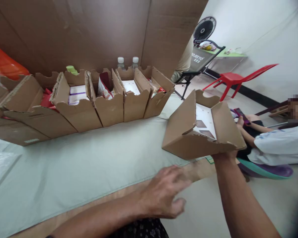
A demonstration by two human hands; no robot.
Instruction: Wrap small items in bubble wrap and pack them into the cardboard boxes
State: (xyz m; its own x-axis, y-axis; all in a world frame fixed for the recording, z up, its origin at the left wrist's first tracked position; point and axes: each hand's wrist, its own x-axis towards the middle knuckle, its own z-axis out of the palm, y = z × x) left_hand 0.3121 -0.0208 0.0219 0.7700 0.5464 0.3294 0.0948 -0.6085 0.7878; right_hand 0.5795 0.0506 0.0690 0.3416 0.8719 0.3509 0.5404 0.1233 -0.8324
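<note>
Brown corrugated cardboard forms the notched storage bin [198,148] at right of centre in the frame. Right hand [224,157]: placed beneath the bin's near right corner, supporting it; the fingers are hidden, so their closure cannot be told. Left hand [166,191]: lower centre, motion-blurred, fingers loosely spread, holding nothing and apart from the bin. Contents of the supported bin: one white box [205,117] with brown printed panels.

Status, as judged from this view: handling of this bin appears partway complete. It is loaded, but stands out of line with the others and is not yet released. Whether its base touches the pale green table cover [89,162] cannot be determined.

Remaining units: a row of cardboard bins [110,110], at least six, stands side by side from the left edge to upper centre. Visible contents include a red packet [47,99], purple-edged white boxes [78,96] and a white carton [131,87]. Behind the row: two white-capped bottles [120,60] and a tall cardboard panel [89,33]. Far right: a seated person [278,142].
</note>
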